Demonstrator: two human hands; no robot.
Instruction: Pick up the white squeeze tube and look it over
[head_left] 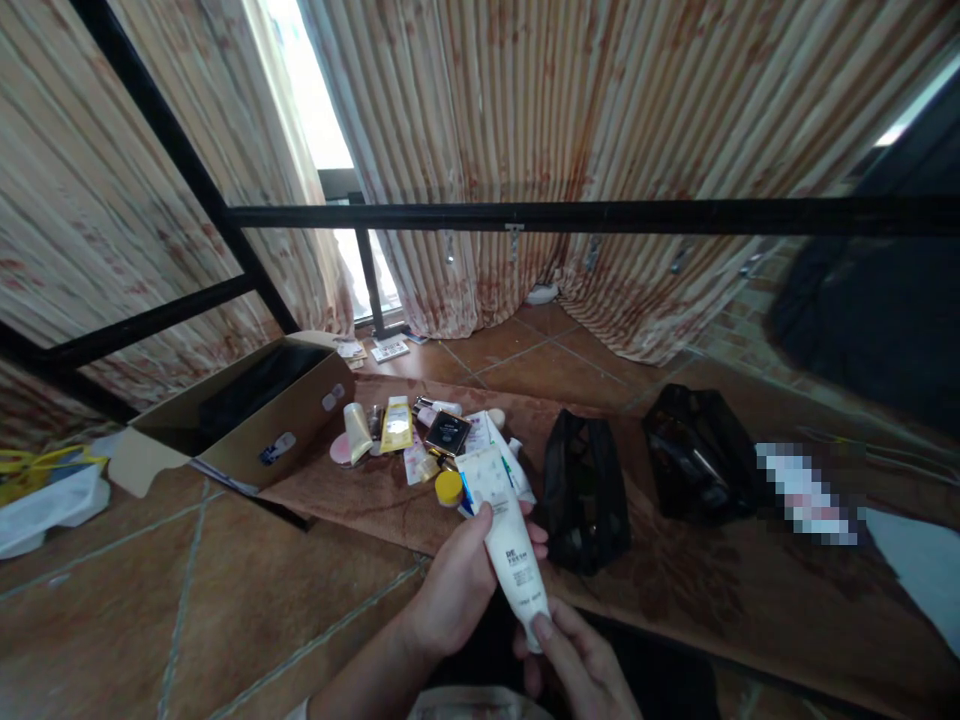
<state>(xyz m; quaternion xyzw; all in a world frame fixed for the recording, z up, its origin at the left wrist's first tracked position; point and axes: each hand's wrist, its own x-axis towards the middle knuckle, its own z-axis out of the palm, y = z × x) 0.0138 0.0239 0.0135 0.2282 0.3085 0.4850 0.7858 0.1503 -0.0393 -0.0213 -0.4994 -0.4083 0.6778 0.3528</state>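
Observation:
A white squeeze tube with dark lettering is held between both hands, tilted, its cap end toward me. Around its middle my left hand is closed, thumb on the front and fingers behind. My right hand grips the cap end with thumb and fingers. Just beyond lies a pile of cosmetics: a yellow-lidded jar, a black square compact, a yellow tube, a cream-coloured tube and a pink round item. The held tube hides part of the pile.
A brown cloth covers the low surface. Left stands an open cardboard box with something black inside. Two black bags sit right of the pile, near a white sheet. A black metal bar crosses before the curtains.

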